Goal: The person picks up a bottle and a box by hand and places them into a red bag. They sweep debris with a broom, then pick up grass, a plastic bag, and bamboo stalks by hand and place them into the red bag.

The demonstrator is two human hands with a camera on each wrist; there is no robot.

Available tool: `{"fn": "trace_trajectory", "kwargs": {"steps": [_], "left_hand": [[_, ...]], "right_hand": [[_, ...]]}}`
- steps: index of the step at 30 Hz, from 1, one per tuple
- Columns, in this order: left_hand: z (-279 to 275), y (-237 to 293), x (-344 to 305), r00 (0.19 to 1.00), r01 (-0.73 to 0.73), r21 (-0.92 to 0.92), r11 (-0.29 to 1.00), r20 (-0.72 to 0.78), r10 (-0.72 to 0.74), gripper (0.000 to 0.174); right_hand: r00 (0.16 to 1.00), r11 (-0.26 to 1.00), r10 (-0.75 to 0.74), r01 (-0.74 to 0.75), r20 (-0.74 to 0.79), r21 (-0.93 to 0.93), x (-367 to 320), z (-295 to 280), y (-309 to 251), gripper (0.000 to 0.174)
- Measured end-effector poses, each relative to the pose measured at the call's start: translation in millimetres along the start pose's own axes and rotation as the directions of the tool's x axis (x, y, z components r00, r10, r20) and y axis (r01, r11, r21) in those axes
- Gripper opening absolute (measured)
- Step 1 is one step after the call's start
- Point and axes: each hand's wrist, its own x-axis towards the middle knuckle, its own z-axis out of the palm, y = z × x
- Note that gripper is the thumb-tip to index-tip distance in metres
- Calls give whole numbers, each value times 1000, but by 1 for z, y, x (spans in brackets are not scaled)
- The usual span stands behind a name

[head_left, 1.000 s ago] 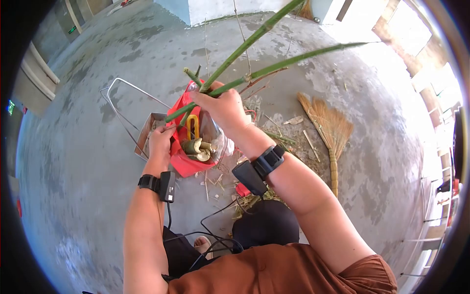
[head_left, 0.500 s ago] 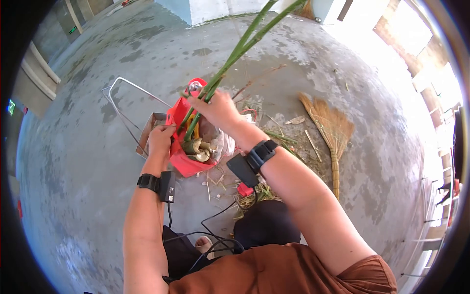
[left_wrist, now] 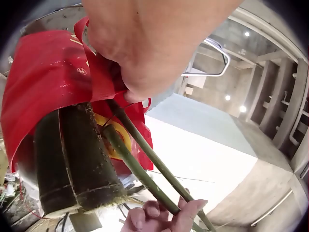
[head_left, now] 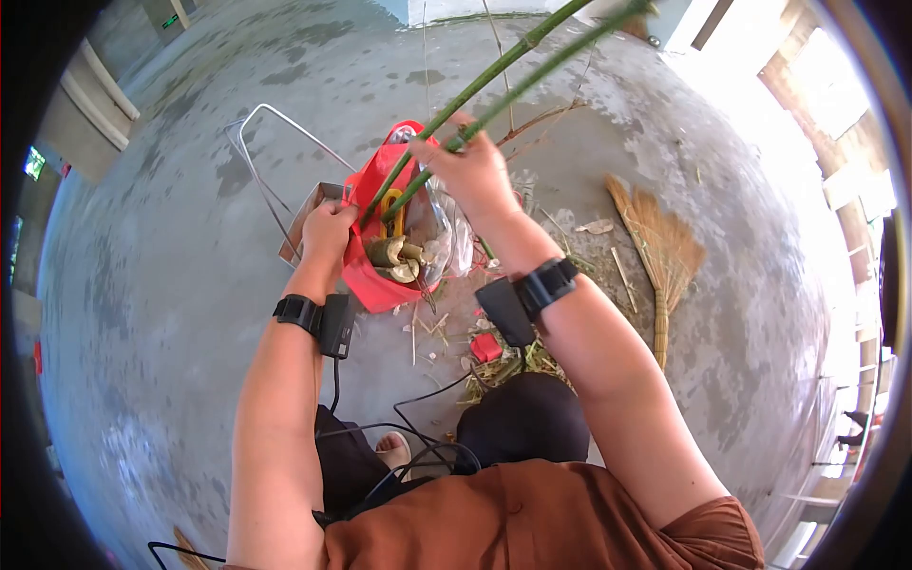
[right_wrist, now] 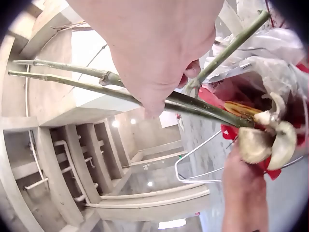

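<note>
My left hand (head_left: 328, 230) pinches the rim of the red bag (head_left: 376, 288) at its left side. Two long green stalks (head_left: 490, 76) slant up and right out of the bag, their lower ends inside it. Around them curl the fingers of my right hand (head_left: 472, 173), above the bag's mouth. Thick cut bamboo pieces (left_wrist: 79, 159) and a yellow handle (left_wrist: 116, 136) lie in the bag. In the right wrist view, pale cut ends (right_wrist: 270, 142) show near the stalks' lower ends.
A cardboard box (head_left: 312, 211) with a metal frame (head_left: 249, 142) stands left of the bag. To the right lie a straw broom (head_left: 659, 249) and plant scraps. A red object (head_left: 486, 348) and black cables (head_left: 408, 429) are near the knees.
The right hand has lowered the stalks' ends from above the bag into it. The left hand still grips the bag. The head view has shifted slightly.
</note>
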Motion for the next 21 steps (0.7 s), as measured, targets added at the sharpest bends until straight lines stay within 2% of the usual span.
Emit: {"fn": "trace_trajectory", "kwargs": {"steps": [2,4,7,8,9,11,12,17,19,21], "left_hand": [[1,4,-4,998,-12,94,996,-57,17,29],[-3,-1,2,999,-11,114,993,-28,15,29],[-6,-2,5,999,-32,147,989,7,31,29],[-6,0,4,999,-47,162,986,14,45,28],[-4,1,3,999,-44,167,985,15,42,28],[-2,1,3,999,-32,156,987,-34,37,28],[-3,2,2,999,-32,159,987,-32,37,28],[-5,-4,8,999,-39,220,975,-20,45,28],[-4,-3,10,999,-31,194,980,-4,33,27],[-6,-3,9,1000,-19,166,986,5,19,25]], "right_hand": [[999,1000,-9,10,-31,26,1,-10,-8,42],[996,996,-34,41,-84,74,-5,-19,-35,34],[999,989,-27,29,-17,145,-11,-23,-57,29],[998,993,67,-67,1,98,-14,-24,-66,26],[997,992,72,-71,0,101,-14,-25,-61,26],[999,996,-28,29,20,-87,-15,-20,-48,26],[999,995,36,-33,37,-97,-20,-15,-49,27],[994,992,106,-105,16,-74,-20,-17,-34,27],[999,972,-42,44,12,-233,-14,-21,-33,28],[999,972,-41,43,13,-231,-18,-20,-39,28]]}}
